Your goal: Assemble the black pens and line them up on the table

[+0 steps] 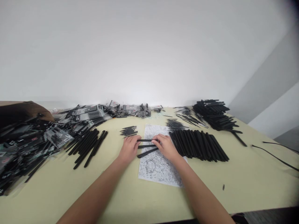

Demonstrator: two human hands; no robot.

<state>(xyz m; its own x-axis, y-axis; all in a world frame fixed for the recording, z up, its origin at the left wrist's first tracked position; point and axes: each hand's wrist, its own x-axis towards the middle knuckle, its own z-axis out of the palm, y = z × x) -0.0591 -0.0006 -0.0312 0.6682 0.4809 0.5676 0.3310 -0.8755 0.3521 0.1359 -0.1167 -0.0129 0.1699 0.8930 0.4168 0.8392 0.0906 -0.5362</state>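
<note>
Over a scribbled sheet of paper (150,171), a slim black pen (145,140) lies level between my two hands. My left hand (130,148) pinches its left end, and my right hand (165,146) grips the right end with thumb and fingers. Just below, a thicker black pen (147,153) slants across the paper, its right end under my right hand. Another dark stick lies between the two, partly hidden. Beside my right hand is a tight row of thick black pens (198,145). Behind my left hand sit thin black refill-like sticks (128,131).
Plastic packets (88,113) spread along the back left, near a brown box (35,109). Loose black pens (87,146) lie left of my hands. Thin sticks (175,124) and a tall pen stack (211,115) stand back right. Dark cables (275,155) cross the right side.
</note>
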